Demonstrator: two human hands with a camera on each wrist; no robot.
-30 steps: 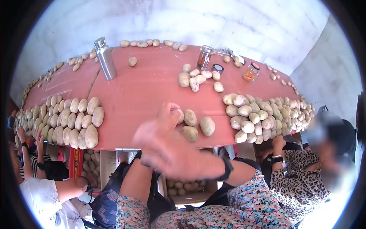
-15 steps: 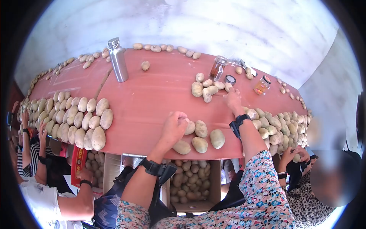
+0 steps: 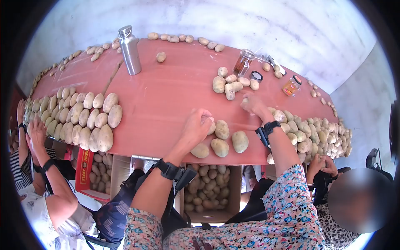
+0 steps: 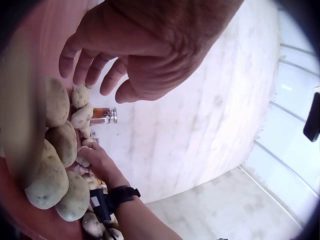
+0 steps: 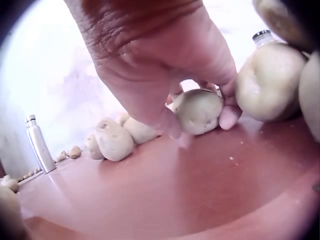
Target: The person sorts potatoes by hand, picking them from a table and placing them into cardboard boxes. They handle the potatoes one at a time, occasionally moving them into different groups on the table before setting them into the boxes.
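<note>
Potato (image 5: 197, 111) in right hand (image 3: 251, 103) grip | left hand (image 3: 197, 125) loose beside potatoes (image 3: 221, 139) | jar (image 3: 243, 62), bottle (image 3: 129, 50) beyond

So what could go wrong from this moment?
The right hand pinches a potato only at the fingertips, so it might slip and roll across the table. The potatoes by the left hand lie near the table edge; a nudge could send one into the box below.
</note>
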